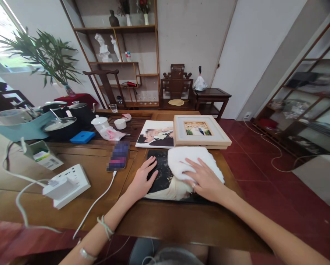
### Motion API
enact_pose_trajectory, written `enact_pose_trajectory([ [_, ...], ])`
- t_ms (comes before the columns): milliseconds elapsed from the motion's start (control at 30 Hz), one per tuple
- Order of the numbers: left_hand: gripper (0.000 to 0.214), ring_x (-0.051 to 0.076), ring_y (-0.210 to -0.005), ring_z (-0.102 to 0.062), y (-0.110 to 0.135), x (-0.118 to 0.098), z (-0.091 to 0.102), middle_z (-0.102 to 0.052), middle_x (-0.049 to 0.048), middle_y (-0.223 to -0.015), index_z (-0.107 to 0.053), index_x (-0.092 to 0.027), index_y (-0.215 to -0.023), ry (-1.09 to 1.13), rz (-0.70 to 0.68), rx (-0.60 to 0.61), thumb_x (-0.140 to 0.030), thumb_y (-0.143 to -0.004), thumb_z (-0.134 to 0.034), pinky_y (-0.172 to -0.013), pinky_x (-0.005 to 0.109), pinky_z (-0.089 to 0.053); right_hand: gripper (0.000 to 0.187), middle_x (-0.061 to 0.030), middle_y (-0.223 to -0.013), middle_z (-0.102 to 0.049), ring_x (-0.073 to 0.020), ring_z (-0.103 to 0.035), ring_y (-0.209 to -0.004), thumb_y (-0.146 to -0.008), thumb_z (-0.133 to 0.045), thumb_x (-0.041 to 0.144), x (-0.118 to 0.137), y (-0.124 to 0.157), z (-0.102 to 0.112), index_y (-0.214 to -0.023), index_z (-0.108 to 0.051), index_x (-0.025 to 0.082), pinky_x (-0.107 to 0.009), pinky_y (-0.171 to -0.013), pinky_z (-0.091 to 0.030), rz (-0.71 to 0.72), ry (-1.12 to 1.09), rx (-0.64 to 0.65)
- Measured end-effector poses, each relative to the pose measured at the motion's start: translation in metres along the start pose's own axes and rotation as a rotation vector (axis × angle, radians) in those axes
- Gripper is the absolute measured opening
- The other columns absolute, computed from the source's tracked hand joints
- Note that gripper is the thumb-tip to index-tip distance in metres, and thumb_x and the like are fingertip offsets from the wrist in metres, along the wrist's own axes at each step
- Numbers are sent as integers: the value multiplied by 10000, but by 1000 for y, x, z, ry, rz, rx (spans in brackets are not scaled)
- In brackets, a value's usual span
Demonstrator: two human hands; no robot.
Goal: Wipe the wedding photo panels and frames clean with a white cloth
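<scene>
Dark picture panel [161, 171]: flat on the wooden bench [192, 221], near edge, right in front of the person. Landmark for everything below. Black surface with light speckles, cream-coloured patch along its near side.

White cloth [192, 154]: on the panel's right part, covering its far right corner and hiding what's under it. Bunched, fluffy.

Right hand [206, 180]: on the cloth, palm down, fingers spread over the top. Grip open, pressing rather than clenched. Ring on one finger.

Left hand [141, 179]: at the panel's left edge, fingertips over the dark surface. Grip open, fingers apart, nothing held. Two bands on that wrist and forearm, one pale green.

Just beyond the panel, far side: photo print [155, 141] lying flat, a bit left; framed picture [199, 129] right of it, pale wood frame, face up, right side past the panel's corner.

Left of the panel: phone [119, 156], partly blurred out, white cable [98, 198] plugged into its near end and running toward the bench's near edge. Farther left: white power strip [79, 180] with a charger in it, then an opened green box [42, 154].

Far left of the panel: blue box [82, 137], white cup [120, 123], lidded white bowl [100, 122].
</scene>
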State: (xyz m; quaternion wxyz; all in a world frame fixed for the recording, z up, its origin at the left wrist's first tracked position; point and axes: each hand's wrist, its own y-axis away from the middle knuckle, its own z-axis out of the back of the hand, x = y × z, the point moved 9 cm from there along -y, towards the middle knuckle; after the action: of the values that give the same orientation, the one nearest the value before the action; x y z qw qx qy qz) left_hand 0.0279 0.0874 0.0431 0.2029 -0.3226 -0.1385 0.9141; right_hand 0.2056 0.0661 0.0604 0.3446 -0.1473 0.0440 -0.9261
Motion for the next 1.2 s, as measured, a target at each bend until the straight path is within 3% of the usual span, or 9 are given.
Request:
enact_pose_trajectory([
  [100, 365, 264, -1295, -438, 0, 0, 0, -517, 141, -1359, -592, -149, -1202, 7, 0, -7, -293, -893, -461, -1061, 487, -366, 305, -66, -1369, -495, -258, -298, -1346, -929, -436, 293, -14, -25, -1, -1176, -609, 249, -569, -1081, -205, -37, 23, -22],
  [200, 369, 262, -1297, -434, 0, 1, 0, -520, 142, -1356, -592, -142, -1203, 9, 10, -8, -296, -894, -459, -1069, 477, -360, 311, -86, -1361, -502, -282, -285, -1349, -924, -438, 263, -13, -29, -3, -1182, -609, 228, -593, -1070, -199, -53, 30, -27],
  [400, 385, 265, -1305, -423, 0, 1, -1, -517, 169, -1352, -592, -97, -1197, 14, 14, 5, -289, -895, -449, -1077, 469, -350, 360, -43, -1447, -390, -287, -225, -1371, -835, -459, 129, 39, 22, -10, -1122, -641, 249, -614, -1083, -131, -1, -19, 43],
  [600, 394, 248, -1325, -394, 0, 1, -1, -498, 153, -1375, -552, -110, -1242, 23, 15, 18, -279, -912, -420, -1090, 456, -331, 247, -19, -1506, -259, -337, -148, -1383, -760, -520, 147, 87, 66, -24, -916, -696, 223, -658, -1074, -87, 126, -82, 204],
  [700, 390, 236, -1321, -402, 1, 2, -1, -480, 137, -1394, -537, -135, -1260, 24, 29, 20, -267, -927, -383, -1093, 453, -325, 290, -13, -1484, -316, -294, -175, -1384, -784, -501, 151, 81, 54, -18, -998, -675, 241, -616, -1095, -99, 110, -110, 176],
  [867, 393, 242, -1324, -395, 1, 3, -1, -470, 137, -1401, -543, -138, -1260, 39, 27, 8, -266, -928, -377, -1096, 452, -320, 328, -28, -1440, -404, -256, -240, -1369, -882, -459, 214, 47, 1, -11, -1169, -605, 277, -584, -1092, -148, 42, -72, 84],
  [1033, 382, 235, -1328, -390, 2, 3, -2, -495, 116, -1385, -541, -166, -1263, 60, 11, -1, -262, -927, -387, -1092, 459, -325, 331, -65, -1506, -272, -331, -115, -1390, -920, -455, 281, 20, -46, -13, -1224, -581, 240, -610, -1067, -170, 2, 64, 29],
  [1100, 384, 237, -1329, -389, 1, 4, -2, -499, 123, -1381, -543, -159, -1261, 62, 13, 0, -263, -924, -389, -1091, 462, -326, 333, -54, -1494, -302, -336, -131, -1386, -926, -440, 275, 21, -48, -16, -1227, -578, 237, -620, -1067, -159, 7, 83, 38],
  [1200, 387, 241, -1325, -395, 1, 5, -2, -498, 136, -1379, -547, -144, -1257, 55, 18, 4, -258, -920, -394, -1090, 461, -332, 334, -60, -1472, -348, -343, -182, -1373, -938, -411, 280, 36, -29, -22, -1222, -582, 236, -634, -1066, -151, 3, 74, 48],
])
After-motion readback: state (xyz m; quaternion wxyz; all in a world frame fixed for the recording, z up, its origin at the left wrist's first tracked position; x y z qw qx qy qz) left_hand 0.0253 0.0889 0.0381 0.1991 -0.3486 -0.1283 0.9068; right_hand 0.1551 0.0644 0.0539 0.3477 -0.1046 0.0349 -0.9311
